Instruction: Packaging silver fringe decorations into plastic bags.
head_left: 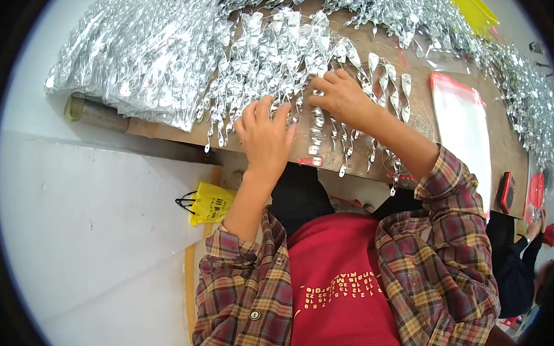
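Note:
Shiny silver twisted spiral strips (266,50) lie bunched in front of me, their tips hanging toward the table's near edge. My left hand (263,136) rests over the near ends of the bunch, fingers spread and thumb apart. To its right, my right hand (343,99) has its fingers curled in among the strips; what lies between its fingertips is hidden. Just below those fingertips, a narrow clear packet (315,135) with silver pieces in it and a red end reaches the table edge. More single spirals (391,85) with thin strings lie right of my right hand.
A big heap of silver spirals in clear plastic (140,58) covers the table's left. White clear-fronted bags with red edges (462,124) lie at right, near a red device (507,192). A yellow bag (215,202) hangs below the table. Another person's hand (536,228) shows far right.

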Demonstrator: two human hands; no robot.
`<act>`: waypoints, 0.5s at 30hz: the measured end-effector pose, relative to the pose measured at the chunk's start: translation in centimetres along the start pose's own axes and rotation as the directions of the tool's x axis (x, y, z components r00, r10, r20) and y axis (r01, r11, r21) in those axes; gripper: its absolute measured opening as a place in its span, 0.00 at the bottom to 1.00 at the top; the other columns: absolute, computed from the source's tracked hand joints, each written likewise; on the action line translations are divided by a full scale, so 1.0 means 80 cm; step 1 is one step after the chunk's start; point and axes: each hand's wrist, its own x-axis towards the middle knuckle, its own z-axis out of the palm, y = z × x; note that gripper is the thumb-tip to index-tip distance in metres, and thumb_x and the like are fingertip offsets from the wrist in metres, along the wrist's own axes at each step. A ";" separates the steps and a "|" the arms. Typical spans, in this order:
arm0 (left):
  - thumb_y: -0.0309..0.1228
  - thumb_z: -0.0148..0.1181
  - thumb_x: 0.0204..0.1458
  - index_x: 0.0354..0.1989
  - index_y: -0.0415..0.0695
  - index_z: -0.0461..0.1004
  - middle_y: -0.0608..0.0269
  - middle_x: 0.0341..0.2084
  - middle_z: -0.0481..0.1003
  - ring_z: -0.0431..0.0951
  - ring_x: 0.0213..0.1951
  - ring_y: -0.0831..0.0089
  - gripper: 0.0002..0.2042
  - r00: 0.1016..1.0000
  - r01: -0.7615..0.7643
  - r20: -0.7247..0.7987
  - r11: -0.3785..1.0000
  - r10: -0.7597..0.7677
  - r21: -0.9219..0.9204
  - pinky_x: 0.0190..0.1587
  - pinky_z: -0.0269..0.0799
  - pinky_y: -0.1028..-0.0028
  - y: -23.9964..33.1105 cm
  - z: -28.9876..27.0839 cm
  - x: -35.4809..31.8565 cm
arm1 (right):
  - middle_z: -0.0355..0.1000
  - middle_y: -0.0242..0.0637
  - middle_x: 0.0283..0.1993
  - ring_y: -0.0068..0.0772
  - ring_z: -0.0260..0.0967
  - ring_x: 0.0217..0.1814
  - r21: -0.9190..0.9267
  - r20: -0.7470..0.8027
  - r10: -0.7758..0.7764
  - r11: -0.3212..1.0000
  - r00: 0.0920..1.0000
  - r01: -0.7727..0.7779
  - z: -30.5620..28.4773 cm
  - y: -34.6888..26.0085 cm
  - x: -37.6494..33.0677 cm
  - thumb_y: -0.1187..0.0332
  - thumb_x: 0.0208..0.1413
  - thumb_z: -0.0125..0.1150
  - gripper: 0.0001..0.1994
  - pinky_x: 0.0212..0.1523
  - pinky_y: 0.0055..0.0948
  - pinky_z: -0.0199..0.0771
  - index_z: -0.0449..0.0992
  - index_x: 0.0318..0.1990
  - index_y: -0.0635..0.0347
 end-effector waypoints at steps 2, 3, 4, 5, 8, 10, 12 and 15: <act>0.31 0.64 0.42 0.44 0.51 0.74 0.66 0.42 0.70 0.67 0.49 0.64 0.17 1.000 0.014 -0.013 1.000 -0.014 -0.014 0.50 0.57 0.61 -0.004 0.006 0.002 | 0.67 0.29 0.44 0.31 0.63 0.46 -0.003 0.055 0.005 1.000 0.998 -0.005 -0.005 0.003 -0.007 0.72 0.45 0.56 0.12 0.46 0.32 0.59 0.77 0.38 0.46; 0.30 0.63 0.42 0.44 0.51 0.74 0.66 0.42 0.71 0.67 0.49 0.64 0.17 0.999 0.026 -0.026 0.999 -0.027 -0.026 0.50 0.57 0.61 -0.005 0.007 0.002 | 0.67 0.29 0.44 0.31 0.63 0.46 -0.003 0.056 0.003 1.000 0.998 -0.003 -0.008 0.003 -0.010 0.72 0.45 0.56 0.12 0.46 0.32 0.59 0.77 0.38 0.46; 0.30 0.63 0.42 0.44 0.51 0.74 0.66 0.42 0.71 0.67 0.49 0.64 0.17 0.999 0.028 -0.027 0.999 -0.029 -0.026 0.50 0.57 0.61 -0.006 0.006 0.002 | 0.68 0.29 0.44 0.31 0.63 0.46 -0.003 0.075 -0.004 1.000 0.997 0.004 -0.010 0.004 -0.013 0.72 0.45 0.56 0.12 0.46 0.32 0.59 0.77 0.38 0.47; 0.28 0.62 0.42 0.44 0.51 0.74 0.66 0.41 0.71 0.67 0.48 0.65 0.17 0.998 0.057 0.000 0.998 -0.057 -0.026 0.50 0.57 0.62 -0.006 0.003 0.004 | 0.68 0.29 0.44 0.31 0.63 0.46 -0.001 0.092 -0.012 1.000 0.996 0.012 -0.012 0.003 -0.015 0.72 0.45 0.55 0.11 0.47 0.33 0.59 0.77 0.38 0.47; 0.26 0.60 0.42 0.44 0.50 0.73 0.64 0.40 0.72 0.70 0.45 0.65 0.17 0.989 0.125 0.087 0.991 -0.122 -0.038 0.47 0.61 0.63 -0.007 -0.005 0.012 | 0.68 0.29 0.43 0.31 0.63 0.45 -0.002 0.124 -0.007 1.000 0.992 0.008 -0.014 0.004 -0.023 0.72 0.45 0.55 0.12 0.46 0.33 0.59 0.77 0.38 0.48; 0.25 0.59 0.42 0.44 0.49 0.73 0.63 0.38 0.72 0.72 0.42 0.65 0.17 0.978 0.159 0.147 0.986 -0.149 -0.057 0.45 0.64 0.64 -0.011 0.004 0.017 | 0.68 0.29 0.42 0.31 0.64 0.46 -0.005 0.135 0.002 1.000 0.991 -0.001 -0.018 0.007 -0.031 0.72 0.45 0.56 0.11 0.47 0.33 0.59 0.76 0.38 0.48; 0.23 0.56 0.43 0.46 0.46 0.72 0.59 0.35 0.74 0.75 0.34 0.64 0.18 0.943 0.331 0.160 0.875 -0.292 -0.353 0.37 0.70 0.65 -0.024 0.002 0.020 | 0.68 0.29 0.42 0.32 0.64 0.46 0.005 0.134 -0.008 1.000 0.991 0.007 -0.024 0.004 -0.028 0.72 0.44 0.58 0.11 0.47 0.33 0.59 0.75 0.38 0.48; 0.21 0.53 0.45 0.49 0.42 0.71 0.63 0.31 0.76 0.74 0.26 0.76 0.19 0.909 0.417 0.224 0.787 -0.353 -0.454 0.31 0.72 0.73 -0.034 -0.011 0.026 | 0.69 0.29 0.46 0.31 0.65 0.45 0.033 0.120 -0.014 0.999 0.993 0.010 -0.036 0.002 -0.017 0.75 0.43 0.57 0.14 0.46 0.32 0.58 0.76 0.40 0.49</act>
